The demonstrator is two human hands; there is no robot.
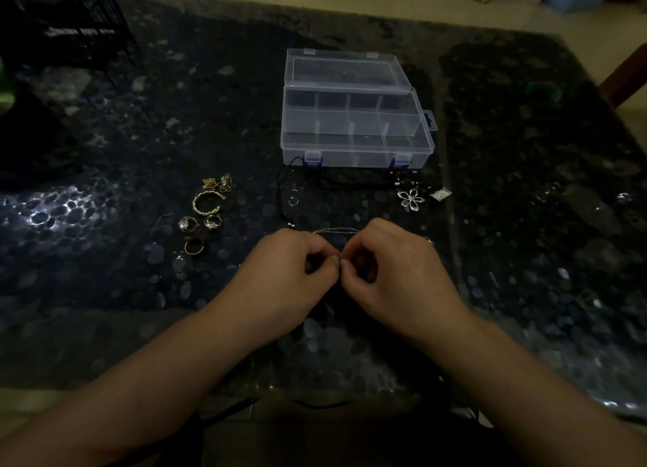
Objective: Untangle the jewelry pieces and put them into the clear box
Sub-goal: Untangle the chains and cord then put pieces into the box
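so i see the clear box [353, 130] open with bare compartments, three rings [194, 246] nearby, both hands [338, 261] pinching one silver chain [336, 230].

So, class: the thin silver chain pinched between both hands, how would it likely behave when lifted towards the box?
The silver chain looks fine and drapes between the left hand and right hand, so probably floppy and light. It may well snag the black cord nearby.

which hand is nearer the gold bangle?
Left. The left hand sits just right of and nearer the camera than the gold bangle; the right hand is farther right, beyond the left.
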